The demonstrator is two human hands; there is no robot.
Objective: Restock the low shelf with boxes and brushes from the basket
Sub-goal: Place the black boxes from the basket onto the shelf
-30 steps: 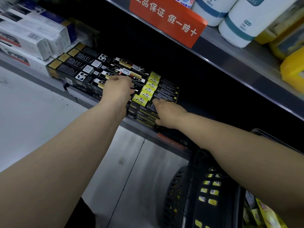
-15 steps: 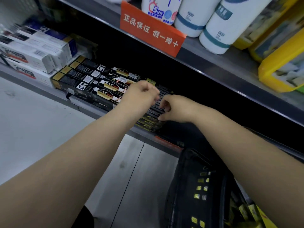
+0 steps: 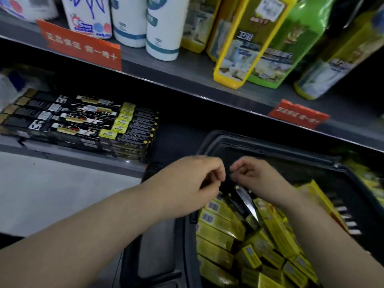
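Black and yellow boxes (image 3: 126,129) lie in stacked rows on the low shelf (image 3: 83,159) at the left. A black plastic basket (image 3: 270,150) stands on the floor at the lower right, filled with several yellow boxes (image 3: 220,225) and a dark box (image 3: 239,200). My left hand (image 3: 193,183) and my right hand (image 3: 255,177) hover side by side over the basket's near-left part, both with loosely curled fingers. I see nothing held in either hand. The frame is blurred.
An upper shelf (image 3: 187,80) overhangs the low one, carrying white bottles (image 3: 164,28), yellow and green packs (image 3: 249,42) and two orange price signs (image 3: 81,46). Pale floor (image 3: 52,194) spreads out at the lower left. A dark gap on the low shelf lies right of the boxes.
Both hands have left the boxes on the low shelf and moved right and toward me, over the basket. The view has swung to the right.
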